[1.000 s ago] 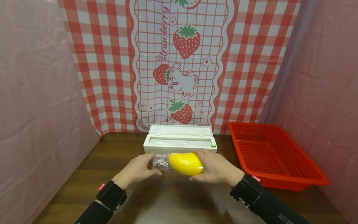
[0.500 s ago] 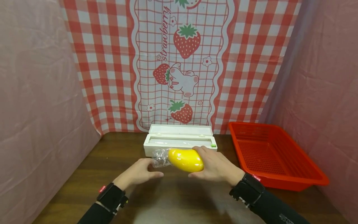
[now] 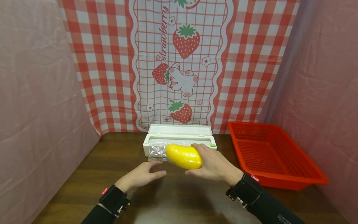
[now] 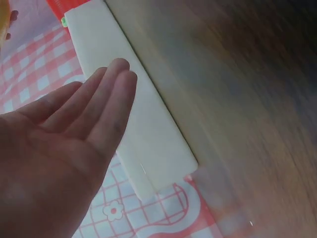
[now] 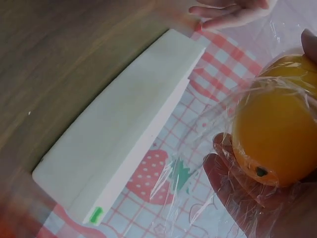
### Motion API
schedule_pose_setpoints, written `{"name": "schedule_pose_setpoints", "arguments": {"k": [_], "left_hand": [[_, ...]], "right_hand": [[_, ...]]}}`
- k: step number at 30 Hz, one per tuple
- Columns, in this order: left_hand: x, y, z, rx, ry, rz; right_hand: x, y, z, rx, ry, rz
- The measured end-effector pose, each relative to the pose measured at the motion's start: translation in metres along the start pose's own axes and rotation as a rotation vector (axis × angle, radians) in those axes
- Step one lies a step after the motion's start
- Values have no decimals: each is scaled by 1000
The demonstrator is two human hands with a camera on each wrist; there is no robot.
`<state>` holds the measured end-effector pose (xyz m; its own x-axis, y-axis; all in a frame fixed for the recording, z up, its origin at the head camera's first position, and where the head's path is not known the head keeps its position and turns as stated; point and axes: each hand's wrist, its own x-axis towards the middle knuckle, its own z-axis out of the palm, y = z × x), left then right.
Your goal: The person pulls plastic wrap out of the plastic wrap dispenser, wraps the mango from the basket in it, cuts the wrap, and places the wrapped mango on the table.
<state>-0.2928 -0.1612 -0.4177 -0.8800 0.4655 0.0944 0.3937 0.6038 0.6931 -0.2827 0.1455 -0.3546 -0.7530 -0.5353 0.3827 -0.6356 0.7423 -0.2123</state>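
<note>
My right hand [image 3: 215,165] grips a smooth yellow mango [image 3: 183,156] by its right end, held up above the table. Clear plastic film [image 3: 157,151] covers the mango and trails off its left end, crinkled; in the right wrist view loose film [image 5: 198,163] hangs beside the fruit, which has a small dark stem spot. My left hand [image 3: 141,175] is apart from the film, its fingers loosely extended and holding nothing; its bare palm shows in the left wrist view. Behind both hands a long white cling film box [image 3: 180,129] stands with its lid up, its front partly hidden.
A red plastic basket [image 3: 282,182] stands on the right of the brown wooden table [image 3: 117,146]. A red checked strawberry cloth [image 3: 109,77] hangs at the back, and pink cloth walls [image 3: 39,102] flank the table on both sides.
My left hand has let go of the film end and drawn down a little. The right hand has raised the mango slightly, its left end tipping up toward the box.
</note>
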Motion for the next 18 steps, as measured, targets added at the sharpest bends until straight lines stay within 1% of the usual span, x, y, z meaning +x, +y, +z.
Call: {"name": "schedule_pose_setpoints", "arguments": {"k": [2, 4, 9, 12, 13, 15, 16, 18], "left_hand": [[0, 2, 1, -6, -6, 7], [0, 4, 2, -28, -3, 28], [-1, 12, 1, -70, 44, 55], [-3, 20, 2, -99, 75, 33], [-4, 23, 2, -121, 76, 28], [-5, 27, 3, -151, 92, 30], [-5, 29, 3, -169, 99, 35], [-4, 31, 3, -200, 105, 73]], "right_hand": [[0, -2, 1, 30, 12, -5], [0, -4, 4, 60, 16, -16], [-1, -9, 11, 99, 15, -41], [-2, -11, 14, 114, 12, -45], [-2, -11, 15, 117, 10, -45], [-3, -12, 16, 120, 5, -43], [-3, -13, 16, 120, 3, -42], [-3, -13, 17, 122, -5, -37]]}}
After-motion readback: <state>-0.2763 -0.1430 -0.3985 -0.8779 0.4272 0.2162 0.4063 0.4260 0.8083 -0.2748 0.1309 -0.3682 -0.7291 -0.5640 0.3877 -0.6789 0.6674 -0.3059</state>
